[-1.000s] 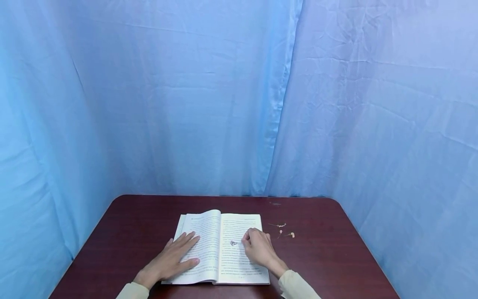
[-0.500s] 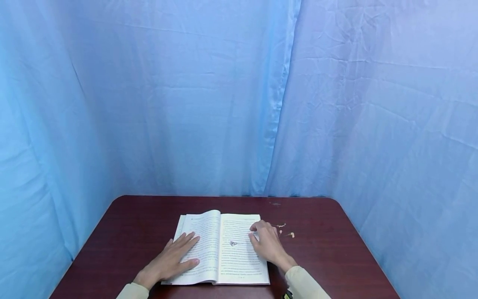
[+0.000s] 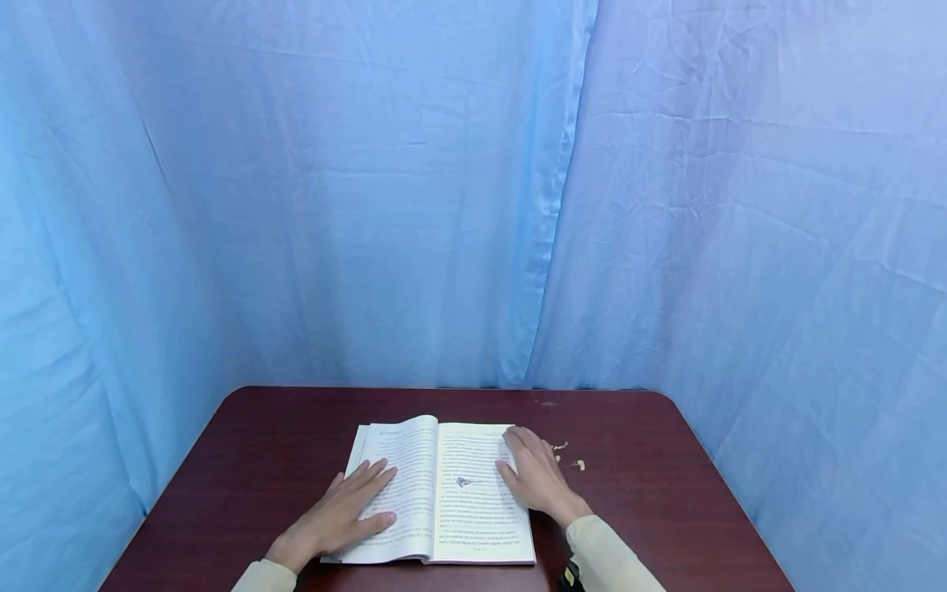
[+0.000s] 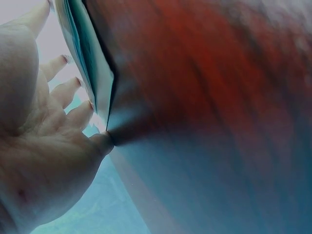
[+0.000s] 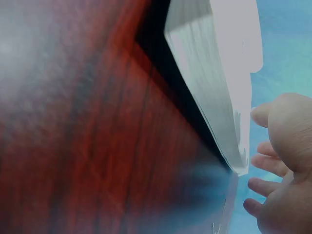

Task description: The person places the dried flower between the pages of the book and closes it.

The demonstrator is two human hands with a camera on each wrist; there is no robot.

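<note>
An open book [image 3: 473, 530] with printed pages lies on the table. My left hand [image 3: 336, 514] rests on its left page with the fingers spread; in the left wrist view the palm [image 4: 44, 146] shows beside the page edges. A small purplish dried flower [image 3: 463, 483] lies on the right page near the middle, its thin stem pointing right. Over the right page's outer edge is my right hand [image 3: 538, 477], fingers loosely extended and holding nothing. The right wrist view shows its fingers [image 5: 265, 187] apart, past the thick page block [image 5: 204, 63].
Small pale dried flowers [image 3: 579, 465] lie on the dark red-brown table [image 3: 651, 510] just beyond my right hand, which partly covers them. A small dark sprig [image 3: 546, 404] lies near the back edge. Blue curtains [image 3: 370, 205] enclose the table's back and sides.
My right hand has let go of the purplish flower's stem, moved right and slightly back to the book's edge, and its fingers have straightened. The flower stays on the page. My left hand has not moved.
</note>
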